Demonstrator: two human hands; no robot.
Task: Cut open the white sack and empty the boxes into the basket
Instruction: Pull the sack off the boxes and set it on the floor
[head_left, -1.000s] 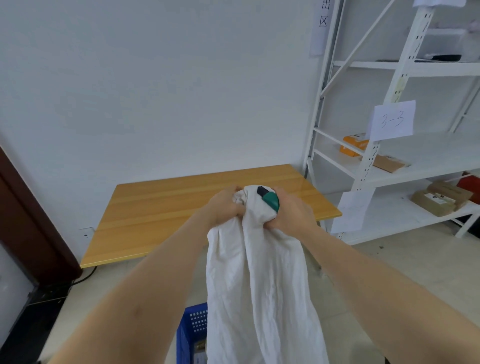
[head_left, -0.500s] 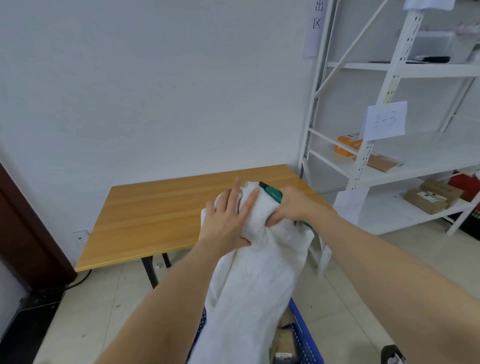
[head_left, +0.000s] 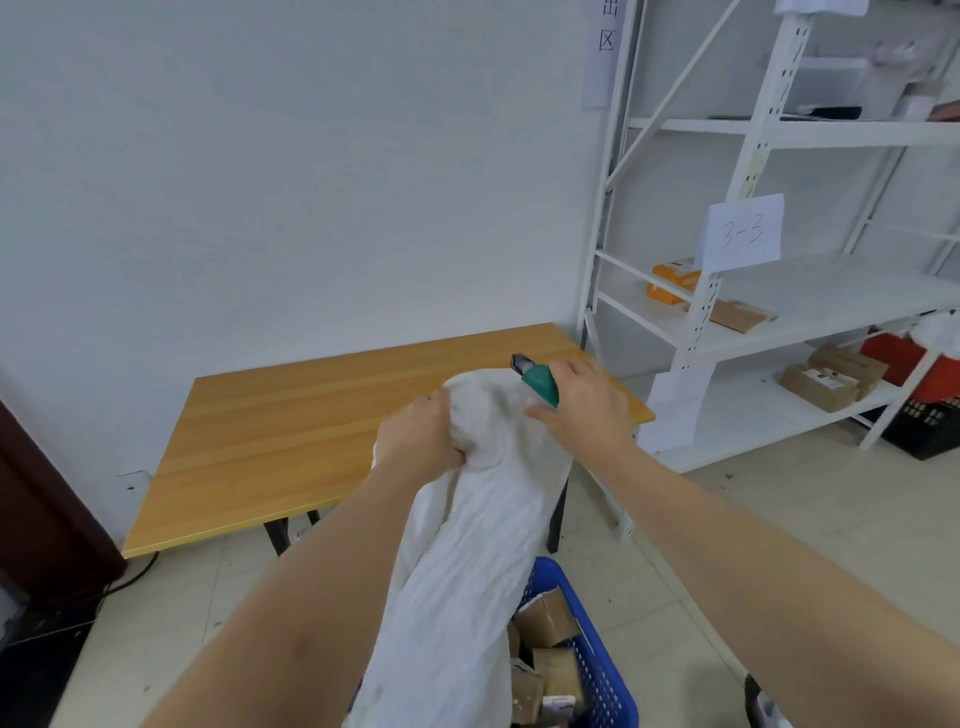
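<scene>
Above the blue basket (head_left: 597, 670) on the floor, you've got the white sack (head_left: 467, 561) hanging upside-down, its bunched top end held up in front of the wooden table (head_left: 291, 431). Your left hand (head_left: 421, 436) is clamped on that gathered end; your right hand (head_left: 582, 410) rests on the cloth w/ fingers partly spread, and it carries the green box cutter (head_left: 537, 382), blade end poking up and away from you. Cardboard boxes (head_left: 545, 639) already lie in the basket beside the sack's lower part, so this looks like the shake-out stage. Keep the mouth inside the basket rim, lift by the closed end, squeeze downward to work out stragglers. Mind that cutter: blade off the fabric and off your left fingers, or set it on the table first.
</scene>
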